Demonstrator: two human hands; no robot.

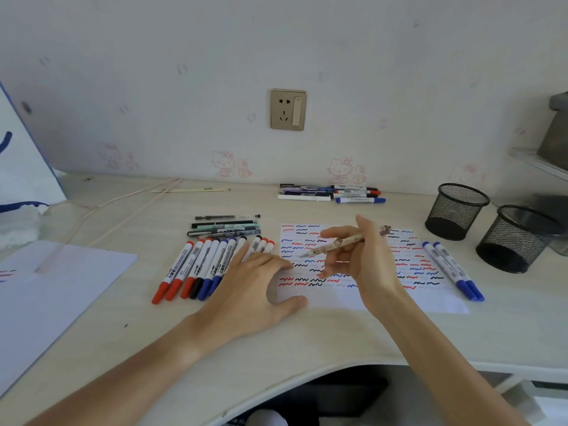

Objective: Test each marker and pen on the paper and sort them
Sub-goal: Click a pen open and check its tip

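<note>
my right hand (362, 259) pinches patterned pen (335, 245) between thumb and fingers, tip just above paper (384, 299). my left hand (255, 290) flat, fingers spread, pressing paper's left edge, fingertips over row of markers (196, 269). two blue markers (451, 269) lie at paper's right edge.

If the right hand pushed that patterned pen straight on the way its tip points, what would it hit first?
The right hand aims the patterned pen down and left, so the tip would probably meet the scribbled test paper first, near the left hand's fingertips. Its height above the sheet is unclear.
</note>
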